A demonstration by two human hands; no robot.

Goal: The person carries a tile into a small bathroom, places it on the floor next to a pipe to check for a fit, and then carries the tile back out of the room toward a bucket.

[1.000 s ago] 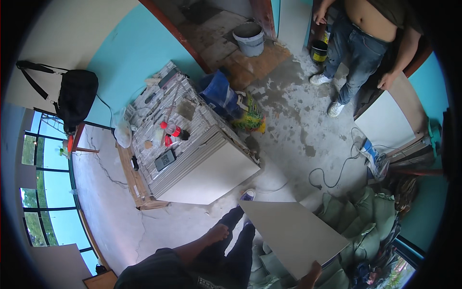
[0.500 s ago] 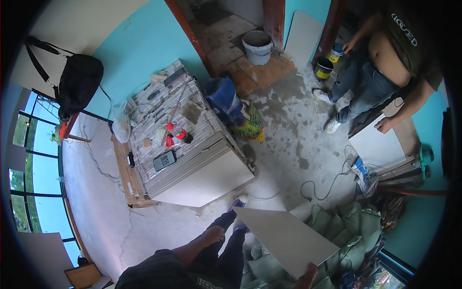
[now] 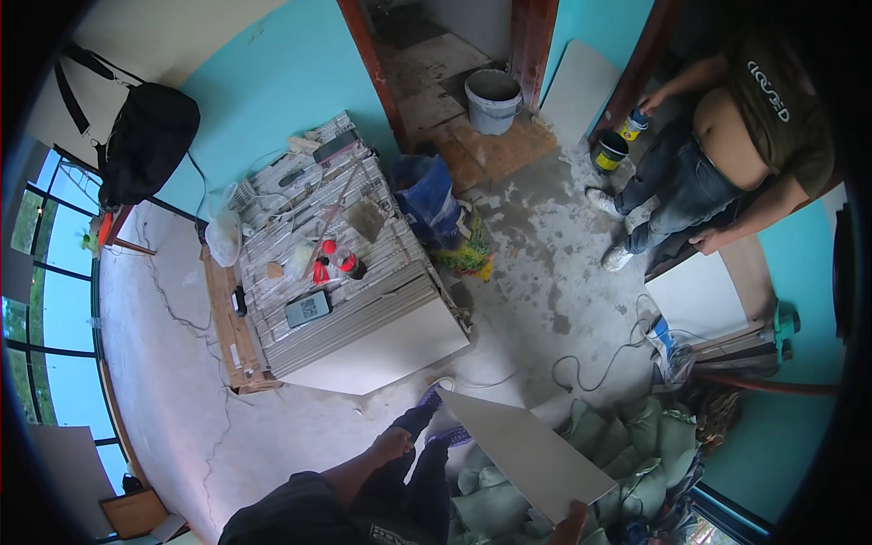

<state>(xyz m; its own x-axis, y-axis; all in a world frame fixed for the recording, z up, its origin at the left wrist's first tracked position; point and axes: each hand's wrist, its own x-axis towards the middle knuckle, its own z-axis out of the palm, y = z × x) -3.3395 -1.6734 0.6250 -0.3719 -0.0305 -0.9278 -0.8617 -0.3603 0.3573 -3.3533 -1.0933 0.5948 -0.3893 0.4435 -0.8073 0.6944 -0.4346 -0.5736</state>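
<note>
At the lower right, my right hand [image 3: 572, 521] grips the near edge of a large pale tile [image 3: 522, 445]. The tile hangs at a slant beside my legs, its far corner close to my shoes. My left hand [image 3: 392, 443] is held in front of my thigh, fingers curled in, with no object visible in it. Ahead of me lies a stack of tiles [image 3: 377, 350], its top bearing a phone [image 3: 309, 309], a bottle with a red cap [image 3: 345, 261] and loose odds and ends.
Pale green sacks [image 3: 636, 436] are heaped beside the tile. A co-worker [image 3: 727, 145] stands far right near small buckets [image 3: 610, 152]. A grey bucket [image 3: 493, 102] is by the doorway; a blue bucket [image 3: 425, 195] adjoins the stack. A cable [image 3: 595, 389] crosses the floor.
The view has shifted slightly. My right hand still holds the tile, and my left hand stays curled. The co-worker's lower hand has moved a little nearer their leg.
</note>
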